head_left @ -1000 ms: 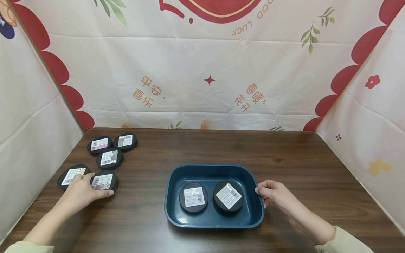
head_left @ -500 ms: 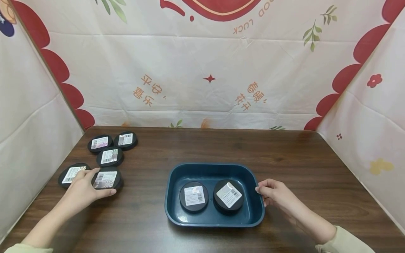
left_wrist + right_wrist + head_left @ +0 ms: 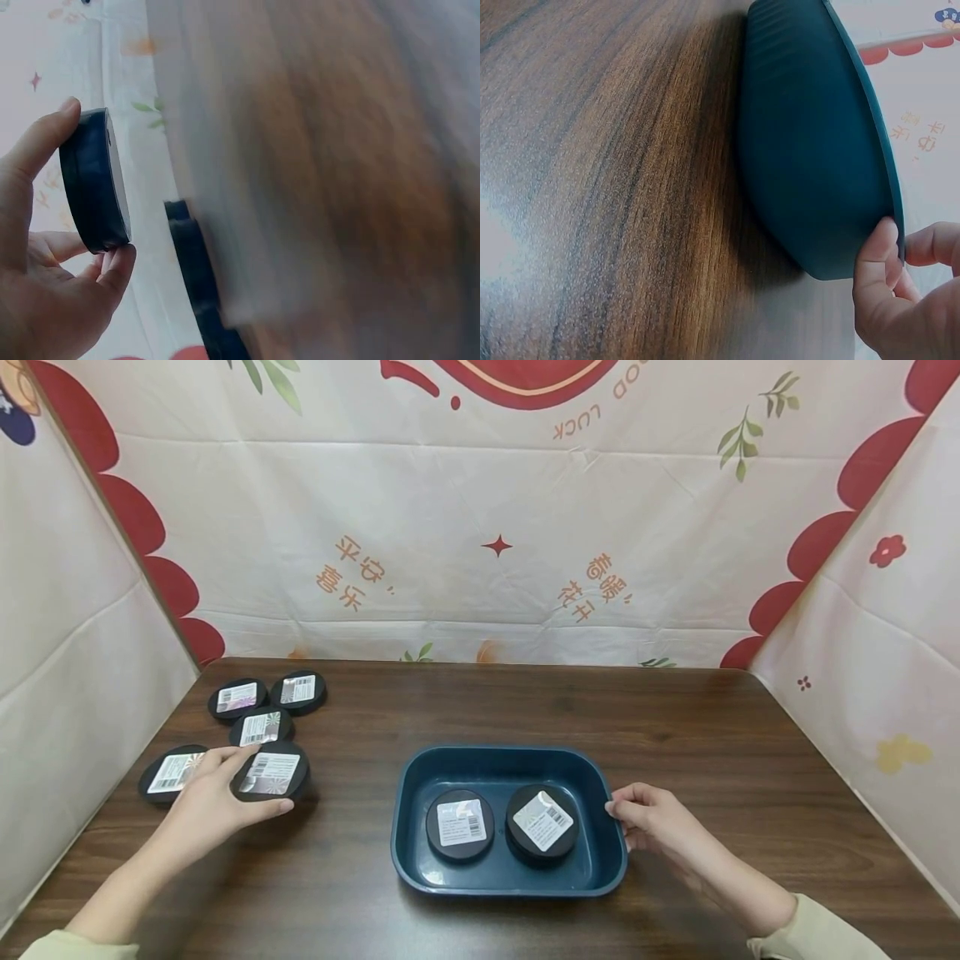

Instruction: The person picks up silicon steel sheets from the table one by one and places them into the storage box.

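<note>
Our left hand (image 3: 206,807) pinches a flat, round, black container (image 3: 272,772) above the brown wooden surface (image 3: 356,860); our right hand (image 3: 654,821) pinches the blue rectangular plastic tray (image 3: 517,882). This seems the lift, calling next for level steadiness

Dk wood-grain tbl (image 3: 510,706), wht cloth walls (image 3: 435,493) w/ red scallops (image 3: 133,514), bright patch (image 3: 493,247) on wood, prob. glare.

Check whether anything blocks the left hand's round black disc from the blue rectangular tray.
No object shows between the round black disc in the left hand and the blue rectangular tray; only brown wooden table and the tray's left rim.
</note>
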The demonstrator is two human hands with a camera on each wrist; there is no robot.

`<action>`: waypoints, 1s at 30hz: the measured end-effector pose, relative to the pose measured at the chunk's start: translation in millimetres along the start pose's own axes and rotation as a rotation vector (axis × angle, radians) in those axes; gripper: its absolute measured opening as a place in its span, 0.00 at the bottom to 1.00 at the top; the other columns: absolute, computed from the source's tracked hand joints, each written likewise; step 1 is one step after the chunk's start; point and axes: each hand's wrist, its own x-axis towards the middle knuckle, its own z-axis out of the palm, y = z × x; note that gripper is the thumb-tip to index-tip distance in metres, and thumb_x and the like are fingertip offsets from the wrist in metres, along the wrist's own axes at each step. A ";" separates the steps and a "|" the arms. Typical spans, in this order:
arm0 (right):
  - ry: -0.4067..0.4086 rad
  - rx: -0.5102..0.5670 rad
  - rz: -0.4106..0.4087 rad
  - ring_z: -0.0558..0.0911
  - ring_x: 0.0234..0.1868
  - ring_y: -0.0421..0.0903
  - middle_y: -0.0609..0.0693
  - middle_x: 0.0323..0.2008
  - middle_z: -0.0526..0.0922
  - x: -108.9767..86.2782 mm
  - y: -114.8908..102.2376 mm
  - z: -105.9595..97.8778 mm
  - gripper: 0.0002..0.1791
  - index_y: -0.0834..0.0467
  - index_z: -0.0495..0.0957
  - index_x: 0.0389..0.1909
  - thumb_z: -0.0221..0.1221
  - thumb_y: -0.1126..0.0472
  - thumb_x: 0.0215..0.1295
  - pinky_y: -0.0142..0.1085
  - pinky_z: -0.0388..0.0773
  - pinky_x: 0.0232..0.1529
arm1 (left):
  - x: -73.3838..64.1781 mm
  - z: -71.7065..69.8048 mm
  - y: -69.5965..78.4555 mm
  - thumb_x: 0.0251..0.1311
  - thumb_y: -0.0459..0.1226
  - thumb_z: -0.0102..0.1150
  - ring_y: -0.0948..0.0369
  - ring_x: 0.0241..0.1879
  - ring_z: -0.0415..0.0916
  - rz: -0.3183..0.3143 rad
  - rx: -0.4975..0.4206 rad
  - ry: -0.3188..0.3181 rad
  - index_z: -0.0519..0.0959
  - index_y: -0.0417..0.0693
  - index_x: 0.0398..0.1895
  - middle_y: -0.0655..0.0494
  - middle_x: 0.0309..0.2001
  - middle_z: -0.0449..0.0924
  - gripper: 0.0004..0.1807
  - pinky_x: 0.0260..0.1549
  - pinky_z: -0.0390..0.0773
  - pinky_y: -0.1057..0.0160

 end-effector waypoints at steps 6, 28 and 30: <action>0.001 -0.011 0.005 0.72 0.29 0.45 0.51 0.28 0.71 0.7 0.5 0.1 0.17 0.74 0.67 0.46 0.52 0.63 0.65 0.37 0.77 0.30 | -0.1 -2.1 22.2 0.40 0.59 0.69 0.38 0.56 0.61 0.013 -0.026 -0.048 0.59 0.37 0.67 0.36 0.59 0.57 0.55 0.49 0.64 0.36; 0.005 -0.022 -0.014 0.74 0.28 0.46 0.52 0.29 0.73 1.0 -1.4 0.6 0.17 0.74 0.67 0.46 0.52 0.63 0.64 0.37 0.77 0.30 | 5.0 5.7 67.9 0.34 0.52 0.75 0.48 0.49 0.70 0.216 -0.089 -0.054 0.69 0.43 0.60 0.47 0.54 0.64 0.47 0.46 0.71 0.46; 0.006 -0.018 -0.014 0.74 0.28 0.45 0.52 0.29 0.73 0.9 -0.7 0.5 0.17 0.74 0.67 0.45 0.52 0.64 0.64 0.37 0.76 0.30 | 5.0 6.8 72.5 0.33 0.51 0.76 0.50 0.48 0.70 0.248 -0.094 -0.058 0.69 0.43 0.60 0.48 0.53 0.65 0.46 0.46 0.71 0.47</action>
